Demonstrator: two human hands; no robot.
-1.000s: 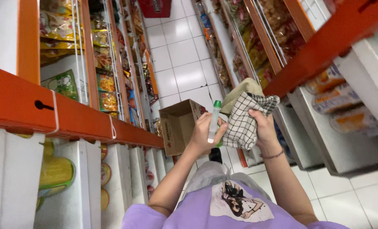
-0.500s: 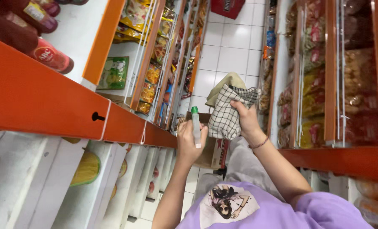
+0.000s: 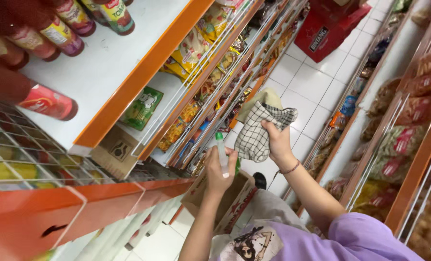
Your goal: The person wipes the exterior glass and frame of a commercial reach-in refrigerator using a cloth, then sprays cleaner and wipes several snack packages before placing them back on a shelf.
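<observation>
The head camera looks down a shop aisle with a white tile floor (image 3: 317, 82).

The left hand (image 3: 220, 169) is curled tight around a small spray bottle (image 3: 222, 154). The bottle is clear with a green top, and it stands almost upright in the fist. It is held up in the air in front of the person, over an open cardboard box (image 3: 225, 203) that sits low by the person's legs.

The right hand (image 3: 278, 142) is closed around a checked cloth (image 3: 259, 133). The cloth is white with thin dark lines, and a plain pale cloth (image 3: 261, 99) pokes out behind it. The cloths hang from the fist, just beside the bottle but not touching it. A thin band goes around the right wrist (image 3: 290, 169).

To the left is a white shelf with an orange edge (image 3: 143, 77). Red sauce bottles (image 3: 48, 101) lie on it. Past that shelf, more shelves hold yellow snack bags (image 3: 191, 48) and a green packet (image 3: 140, 108). To the right, shelves hold bags of brown snacks (image 3: 418, 82). A red box (image 3: 326, 31) stands far down the aisle. The person wears a purple shirt (image 3: 331, 241).
</observation>
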